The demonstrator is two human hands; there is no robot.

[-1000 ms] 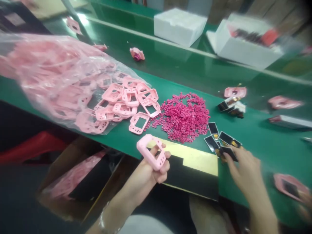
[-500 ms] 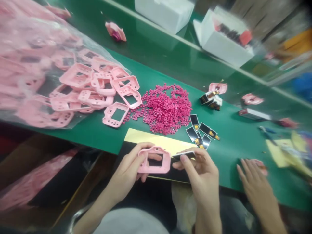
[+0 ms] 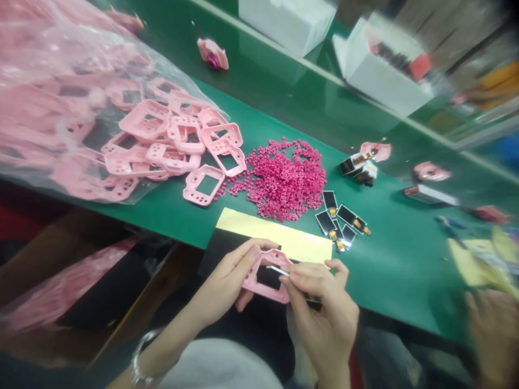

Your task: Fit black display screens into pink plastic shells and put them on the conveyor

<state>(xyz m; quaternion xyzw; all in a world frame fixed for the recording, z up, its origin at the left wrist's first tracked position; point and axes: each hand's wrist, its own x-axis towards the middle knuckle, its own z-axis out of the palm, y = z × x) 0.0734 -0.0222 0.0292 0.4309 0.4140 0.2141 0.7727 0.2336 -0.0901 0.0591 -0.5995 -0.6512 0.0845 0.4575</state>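
My left hand grips the left side of a pink plastic camera shell, thumb on its face and fingers behind. The shell has a rectangular window and small round holes. In my right hand, a small display screen is pinched at the shell's right side. Only its thin pale edge shows, across the window; my fingers hide the rest. Both hands are over a black sheet with a yellow strip. Behind it lie a heap of magenta button pieces and several loose display screens.
More pink shells spill from a clear plastic bag on the left. White boxes stand at the back. Small cartons and pliers lie on the right of the green table. Another person's blurred hand is at far right.
My right hand has moved left, bringing the display screen from beside the shell to its window. The shell has tilted and shifted slightly right. The other person's hand has moved right.
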